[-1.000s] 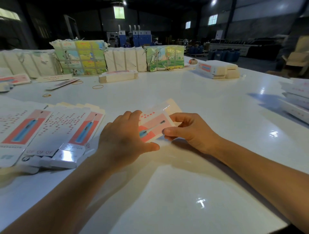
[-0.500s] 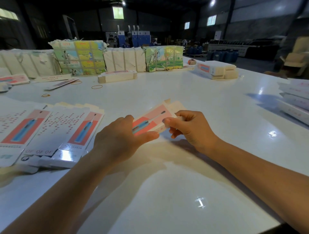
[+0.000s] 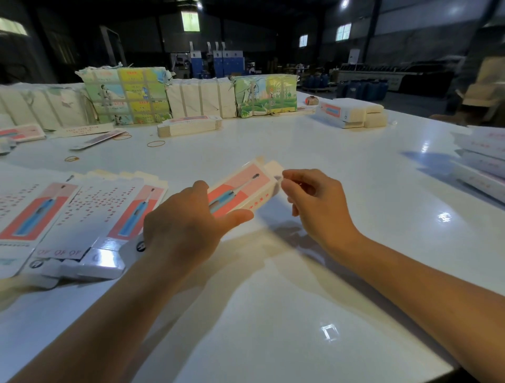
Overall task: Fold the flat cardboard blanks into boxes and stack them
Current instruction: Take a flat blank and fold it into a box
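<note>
Dim warehouse, glossy white table; flat blanks fanned at left, wrapped bundles along far edge; left hand grips half-formed box above the table centre, thumb under it; right hand fingers curled, pinching the end flap.

Dim hall, bright glossy surface; wide-angle view.

Light: small high windows and ceiling lamps at the far wall; background dark and low in detail. White surface carries specular glare spots, near right and near centre. Soft shadows fall toward the viewer beneath both hands and forearms. Edges bow with lens distortion; right margin smeared, far items soft.
</note>
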The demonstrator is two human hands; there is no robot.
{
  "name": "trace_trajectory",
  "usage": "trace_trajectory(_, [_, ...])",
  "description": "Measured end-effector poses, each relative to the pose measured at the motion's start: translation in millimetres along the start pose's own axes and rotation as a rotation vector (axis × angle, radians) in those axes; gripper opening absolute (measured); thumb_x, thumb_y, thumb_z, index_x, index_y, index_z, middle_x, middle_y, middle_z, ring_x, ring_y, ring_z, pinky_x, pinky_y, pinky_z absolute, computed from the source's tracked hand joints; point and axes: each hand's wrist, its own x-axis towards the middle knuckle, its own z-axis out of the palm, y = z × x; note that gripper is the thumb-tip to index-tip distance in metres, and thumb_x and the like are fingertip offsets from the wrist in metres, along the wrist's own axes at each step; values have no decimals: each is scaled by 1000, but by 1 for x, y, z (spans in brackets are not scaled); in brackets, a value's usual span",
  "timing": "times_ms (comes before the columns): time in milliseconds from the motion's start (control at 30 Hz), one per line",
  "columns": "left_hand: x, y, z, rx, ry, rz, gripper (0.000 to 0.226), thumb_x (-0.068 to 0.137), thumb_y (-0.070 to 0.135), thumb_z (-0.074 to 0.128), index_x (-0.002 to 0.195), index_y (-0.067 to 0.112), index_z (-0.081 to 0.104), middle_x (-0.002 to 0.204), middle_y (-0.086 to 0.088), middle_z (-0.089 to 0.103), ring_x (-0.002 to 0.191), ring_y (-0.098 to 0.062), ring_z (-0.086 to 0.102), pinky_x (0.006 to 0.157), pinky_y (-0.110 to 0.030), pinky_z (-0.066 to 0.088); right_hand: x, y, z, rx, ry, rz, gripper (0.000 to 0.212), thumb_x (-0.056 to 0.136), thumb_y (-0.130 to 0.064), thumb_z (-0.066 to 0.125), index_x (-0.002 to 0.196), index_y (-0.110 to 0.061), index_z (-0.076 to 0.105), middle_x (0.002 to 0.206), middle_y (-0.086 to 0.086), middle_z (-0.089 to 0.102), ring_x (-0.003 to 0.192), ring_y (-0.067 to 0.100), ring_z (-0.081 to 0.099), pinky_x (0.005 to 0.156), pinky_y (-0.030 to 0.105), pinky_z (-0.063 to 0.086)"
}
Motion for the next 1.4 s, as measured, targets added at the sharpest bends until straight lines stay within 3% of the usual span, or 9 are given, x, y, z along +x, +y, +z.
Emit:
trace_trajectory(167, [-4,6,6,97,37,65,73,54,86,25,96,30,43,83,13,50,65,-10,49,45,-15,25,-3,1,2,60,-78,43,23,89,-8,58,80,-27,67,67,-9,63,52,2,54,51,13,43])
trace_trajectory(400, [-7,7,8,136,77,142,83,53,86,17,102,27,49,90,9,58,72,-12,52,50,-20,33,-1,2,0,23,-181,158,57,95,-11,54,146,-24,33,85,7,56,57,0,54,53,15,45])
trace_trajectory(600, [-9,9,11,141,126,157,88,52,88,8,99,25,51,86,7,59,68,-11,51,49,-17,30,-4,2,2,5,-151,125,15,94,-8,52,104,-14,61,90,6,66,55,0,52,52,13,39])
trace_trajectory(867, [-8,13,11,140,82,110,76,55,84,23,100,28,47,85,11,52,69,-11,51,49,-18,31,-1,-2,-2,135,-183,170,25,93,-1,49,92,-19,65,81,-2,65,51,-6,53,50,8,39])
trace_trajectory(1033, [-7,16,9,99,76,59,73,57,85,25,99,28,44,89,9,53,74,-13,53,52,-21,36,4,-3,-3,-122,-3,85,41,87,-22,66,122,-36,52,118,-7,38,105,8,46,91,24,40])
trace_trajectory(1100, [-7,18,9,85,78,54,70,59,85,26,98,28,43,88,9,53,74,-13,53,51,-21,34,8,1,-5,102,-16,322,73,82,-24,73,141,-33,31,131,-3,35,114,16,47,90,32,44])
trace_trajectory(1233, [-9,23,10,66,57,102,72,61,82,28,104,27,44,94,9,55,78,-12,55,58,-24,46,10,-3,-2,920,-246,714,13,86,-2,58,97,-8,60,90,11,69,84,24,70,63,35,59])
trace_trajectory(1333, [-11,27,9,18,56,137,73,60,83,23,102,27,42,95,9,56,77,-13,57,59,-22,43,13,-3,-2,794,-211,461,17,86,5,53,93,-7,63,76,5,70,71,19,70,65,27,57])
trace_trajectory(1400, [-14,30,8,18,45,154,77,55,84,13,100,27,39,95,9,53,74,-14,56,58,-21,41,12,-2,-7,391,-165,203,19,87,0,56,101,-9,65,87,3,70,82,20,69,75,30,56])
